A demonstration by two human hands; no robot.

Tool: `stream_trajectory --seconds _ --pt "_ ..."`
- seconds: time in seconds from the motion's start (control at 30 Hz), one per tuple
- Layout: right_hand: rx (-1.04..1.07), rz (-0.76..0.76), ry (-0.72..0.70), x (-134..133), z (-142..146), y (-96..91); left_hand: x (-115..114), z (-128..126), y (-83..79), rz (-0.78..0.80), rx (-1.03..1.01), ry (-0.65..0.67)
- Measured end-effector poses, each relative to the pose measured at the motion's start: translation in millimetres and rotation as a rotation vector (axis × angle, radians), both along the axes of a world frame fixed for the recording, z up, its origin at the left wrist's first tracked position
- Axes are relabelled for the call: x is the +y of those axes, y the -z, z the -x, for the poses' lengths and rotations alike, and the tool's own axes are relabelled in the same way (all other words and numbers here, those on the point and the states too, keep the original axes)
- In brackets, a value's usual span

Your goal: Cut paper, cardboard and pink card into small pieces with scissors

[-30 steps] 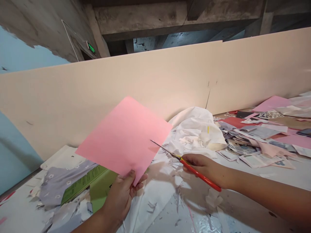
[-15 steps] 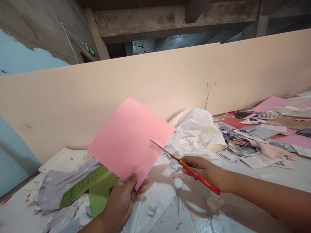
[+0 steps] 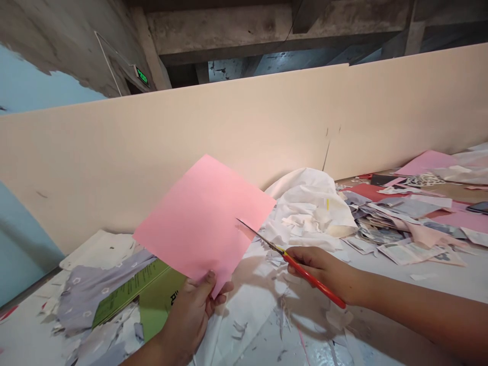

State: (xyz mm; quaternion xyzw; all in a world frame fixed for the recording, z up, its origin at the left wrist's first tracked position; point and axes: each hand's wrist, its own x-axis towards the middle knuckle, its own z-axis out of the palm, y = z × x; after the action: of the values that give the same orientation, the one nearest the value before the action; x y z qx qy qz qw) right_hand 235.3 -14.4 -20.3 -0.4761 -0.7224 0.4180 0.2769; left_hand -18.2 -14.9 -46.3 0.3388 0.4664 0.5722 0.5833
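Note:
A square sheet of pink paper is held up above the table, tilted. My left hand is shut on its lower corner. My right hand grips red-handled scissors, whose thin metal blades reach into the sheet from its right edge. The part of the blades inside the sheet lies close to its middle. The finger loops are hidden inside my right hand. The hands stay apart, with the sheet between them.
A beige partition board runs behind the table. Crumpled white cloth lies beyond the blades. Magazine cuttings and pink sheets are piled at the right. Green card and lilac flowered paper lie under my left hand.
The pink sheet's left corner has swung to the right since the oldest frame, turning the sheet slightly. The scissors and both hands have shifted only a little.

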Motion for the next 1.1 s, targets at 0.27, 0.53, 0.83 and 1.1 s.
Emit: stream_trajectory --seconds 0.27,0.53,0.83,1.1 --pt "-0.135 -0.164 -0.013 1.0 -4.4 2.7 1.4 -0.3 -0.1 -0.010 0.002 0.018" --pt "-0.135 -0.113 0.036 0.5 -4.7 7.1 -0.3 -0.5 -3.3 -0.010 -0.004 0.033" --pt "-0.082 0.193 -0.057 -20.5 0.5 -20.7 0.7 2.3 3.3 -0.018 0.060 0.071" --pt "0.038 0.144 -0.065 -15.0 -0.2 -9.1 -0.4 4.3 7.7 -0.016 0.183 0.214"
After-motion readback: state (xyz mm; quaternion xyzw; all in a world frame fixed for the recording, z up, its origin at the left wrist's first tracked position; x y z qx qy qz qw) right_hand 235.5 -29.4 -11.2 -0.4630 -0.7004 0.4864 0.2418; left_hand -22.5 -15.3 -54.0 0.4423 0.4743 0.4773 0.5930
